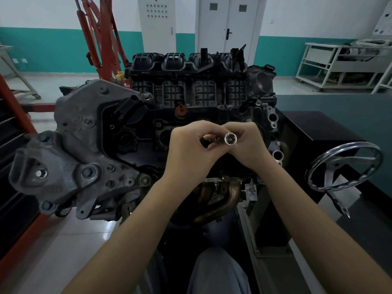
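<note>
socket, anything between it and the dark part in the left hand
Nothing visible: the right hand pinches the socket right beside the dark part held by the left hand, above the engine.

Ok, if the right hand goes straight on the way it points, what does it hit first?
Probably the small dark piece pinched in the left hand: the right hand holds its chrome socket right beside it, above the engine. Depth is hard to judge.

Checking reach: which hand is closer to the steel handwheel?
Right. The right hand, holding the socket, is left of the handwheel; the left hand, pinching a dark part, is farther left.
</note>
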Action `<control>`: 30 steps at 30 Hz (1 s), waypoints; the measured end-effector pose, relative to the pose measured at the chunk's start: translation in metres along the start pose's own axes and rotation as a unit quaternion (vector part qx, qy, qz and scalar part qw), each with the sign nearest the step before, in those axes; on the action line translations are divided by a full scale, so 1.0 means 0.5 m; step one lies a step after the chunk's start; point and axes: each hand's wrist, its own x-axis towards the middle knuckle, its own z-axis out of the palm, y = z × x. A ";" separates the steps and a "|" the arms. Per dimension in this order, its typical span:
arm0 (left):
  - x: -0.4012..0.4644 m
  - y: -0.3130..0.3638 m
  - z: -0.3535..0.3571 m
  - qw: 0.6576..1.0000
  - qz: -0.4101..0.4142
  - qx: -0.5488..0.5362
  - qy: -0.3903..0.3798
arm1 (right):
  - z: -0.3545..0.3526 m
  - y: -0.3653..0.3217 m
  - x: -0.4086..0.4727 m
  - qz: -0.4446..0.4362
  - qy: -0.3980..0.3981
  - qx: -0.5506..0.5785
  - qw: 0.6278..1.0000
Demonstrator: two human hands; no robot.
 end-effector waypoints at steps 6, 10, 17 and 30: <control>0.002 -0.001 -0.002 0.998 -0.012 -0.060 -0.033 | -0.003 0.005 -0.001 -0.005 -0.003 -0.016 1.000; -0.001 0.002 0.003 1.000 0.000 0.006 0.017 | -0.003 0.008 0.001 0.002 0.016 0.005 1.000; 0.004 0.003 0.001 0.998 -0.001 -0.058 -0.023 | 0.003 -0.007 0.000 0.001 -0.040 -0.023 0.999; 0.007 0.009 0.001 0.999 0.000 -0.043 -0.024 | 0.000 0.002 0.003 0.000 -0.019 0.003 1.000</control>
